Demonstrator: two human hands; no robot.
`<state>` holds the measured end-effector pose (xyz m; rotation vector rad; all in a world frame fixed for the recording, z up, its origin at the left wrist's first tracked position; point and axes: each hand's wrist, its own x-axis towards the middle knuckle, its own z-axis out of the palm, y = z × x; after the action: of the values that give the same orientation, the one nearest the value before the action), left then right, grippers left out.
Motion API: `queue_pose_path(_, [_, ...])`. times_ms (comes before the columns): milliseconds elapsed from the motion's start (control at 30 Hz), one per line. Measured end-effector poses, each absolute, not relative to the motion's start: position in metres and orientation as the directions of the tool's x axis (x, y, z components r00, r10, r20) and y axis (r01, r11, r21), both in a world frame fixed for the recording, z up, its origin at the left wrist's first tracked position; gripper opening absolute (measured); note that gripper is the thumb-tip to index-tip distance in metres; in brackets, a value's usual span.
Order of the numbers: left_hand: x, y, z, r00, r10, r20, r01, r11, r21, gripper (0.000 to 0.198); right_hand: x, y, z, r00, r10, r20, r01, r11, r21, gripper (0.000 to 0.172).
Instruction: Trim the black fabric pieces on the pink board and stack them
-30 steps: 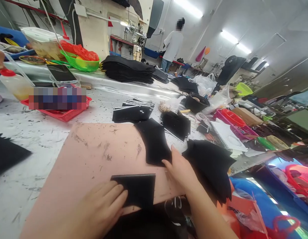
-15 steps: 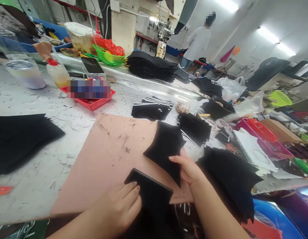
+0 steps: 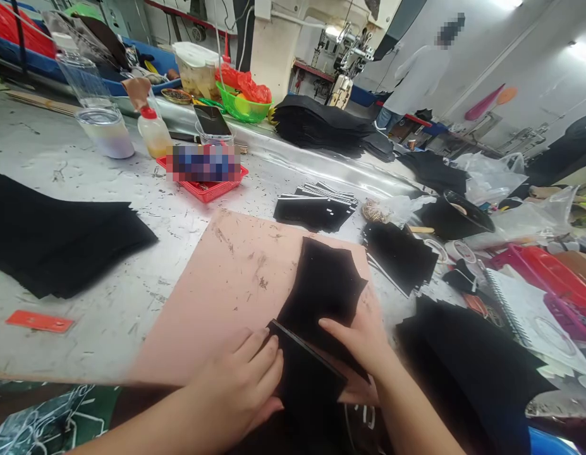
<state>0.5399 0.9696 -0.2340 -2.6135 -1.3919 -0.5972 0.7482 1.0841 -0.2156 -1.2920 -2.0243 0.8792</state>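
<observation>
My left hand [image 3: 243,379] is closed on a black fabric piece [image 3: 306,373] with a narrow strip along its upper edge, the fingers pressing at that edge's left end. This piece overhangs the table's front. My right hand [image 3: 361,341] grips a second black fabric piece [image 3: 323,275] with curved sides, thumb on top and the other fingers mostly hidden. It rests on the pink board [image 3: 193,303]. Its lower left corner meets the strip edge of the first piece; I cannot tell which lies on top there.
Stacks of black pieces lie at left [image 3: 69,240] and right [image 3: 473,360]. Behind the board are white-edged black pieces [image 3: 311,212] and a red basket [image 3: 207,193]. A tumbler [image 3: 105,133] and glue bottle [image 3: 153,133] stand back left. A person [image 3: 418,76] stands in the background.
The view has swung left, so the table's things sit further right. My right hand has brought its black piece against the strip edge of the other, closing the gap between them.
</observation>
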Motion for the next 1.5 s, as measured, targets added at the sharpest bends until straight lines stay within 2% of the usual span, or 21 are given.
queue_pose_path(133, [0.542, 0.969, -0.236, 0.494, 0.776, 0.392, 0.821, -0.565, 0.083, 0.035, 0.756, 1.083, -0.222, -0.329, 0.943, 0.057, 0.528, 0.234, -0.817, 0.047])
queue_pose_path(233, [0.542, 0.968, -0.237, 0.498, 0.779, 0.381, 0.822, -0.564, 0.078, 0.035, 0.755, 1.08, -0.221, -0.313, 0.948, 0.064, 0.482, 0.216, -0.849, 0.04])
queue_pose_path(533, [0.541, 0.967, -0.235, 0.492, 0.789, 0.369, 0.83, -0.552, 0.074, 0.036, 0.743, 1.07, -0.217, -0.328, 0.928, 0.176, 0.58, 0.344, -0.738, 0.04])
queue_pose_path(733, [0.542, 0.964, -0.235, 0.477, 0.809, 0.343, 0.849, -0.525, 0.058, 0.037, 0.738, 1.066, -0.209, -0.258, 0.966, -0.007, 0.667, 0.173, -0.724, 0.043])
queue_pose_path(833, [0.542, 0.963, -0.237, 0.452, 0.835, 0.316, 0.864, -0.497, 0.077, 0.038, 0.736, 1.066, -0.205, -0.228, 0.972, -0.049, 0.692, 0.127, -0.71, 0.046])
queue_pose_path(1033, [0.543, 0.965, -0.237, 0.434, 0.859, 0.273, 0.874, -0.475, 0.104, 0.04, 0.736, 1.067, -0.207, -0.253, 0.952, -0.171, 0.614, 0.022, -0.789, 0.047])
queue_pose_path(1200, [0.542, 0.966, -0.236, 0.428, 0.864, 0.265, 0.878, -0.467, 0.104, 0.041, 0.736, 1.066, -0.209, -0.244, 0.953, -0.18, 0.576, -0.007, -0.817, 0.044])
queue_pose_path(1367, [0.543, 0.972, -0.233, 0.444, 0.849, 0.288, 0.871, -0.484, 0.083, 0.042, 0.745, 1.07, -0.211, -0.283, 0.935, -0.213, 0.517, -0.038, -0.855, 0.048])
queue_pose_path(1500, [0.545, 0.977, -0.232, 0.459, 0.839, 0.292, 0.873, -0.487, 0.028, 0.048, 0.752, 1.072, -0.212, -0.297, 0.922, -0.251, 0.514, -0.067, -0.855, 0.046])
